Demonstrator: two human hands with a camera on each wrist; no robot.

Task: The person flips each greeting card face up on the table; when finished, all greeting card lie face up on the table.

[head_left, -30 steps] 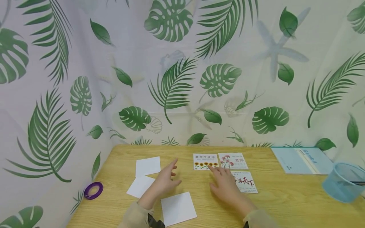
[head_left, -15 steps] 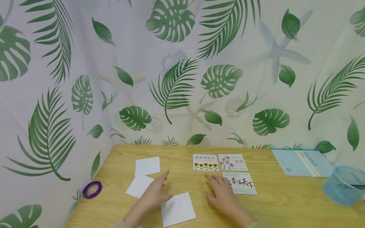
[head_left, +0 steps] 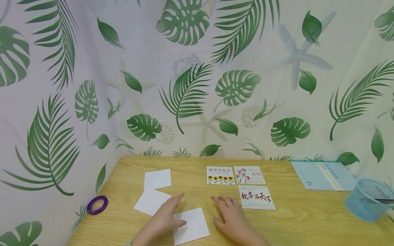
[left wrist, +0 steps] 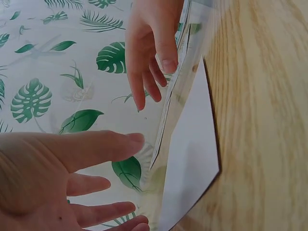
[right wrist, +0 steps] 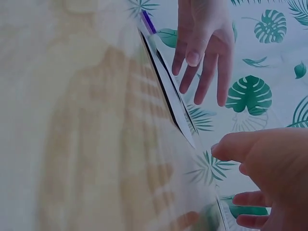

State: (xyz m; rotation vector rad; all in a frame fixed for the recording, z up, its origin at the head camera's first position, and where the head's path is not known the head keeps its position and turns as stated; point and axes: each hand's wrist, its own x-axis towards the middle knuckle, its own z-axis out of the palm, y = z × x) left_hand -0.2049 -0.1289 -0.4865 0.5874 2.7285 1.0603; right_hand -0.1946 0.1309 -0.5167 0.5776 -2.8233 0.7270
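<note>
My left hand [head_left: 163, 217] hovers with spread fingers over the left edge of the nearest blank white card [head_left: 192, 227], its thumb overlapping that card in the head view. My right hand [head_left: 232, 218], fingers loosely extended, is just right of the same card; nothing is in its grasp. Two more blank cards, a middle one [head_left: 150, 202] and a far one [head_left: 157, 179], lie at the left. At the right lie three printed cards: a sunflower card [head_left: 220, 175], a pink carnation card [head_left: 249, 175] and a card with red characters [head_left: 257, 197]. Both wrist views show the hands holding nothing.
A purple roll of tape [head_left: 97, 205] lies at the table's left edge. On the right are a light blue booklet [head_left: 314, 176] and a blue mesh pen holder [head_left: 364, 201] with pens in it. A leaf-print cloth [head_left: 197, 102] hangs behind the wood-grain table [head_left: 295, 225].
My right hand has drawn back and left from the printed cards, uncovering the red-character card. My left hand has come nearer, toward the closest blank card. The cards stay where they lay.
</note>
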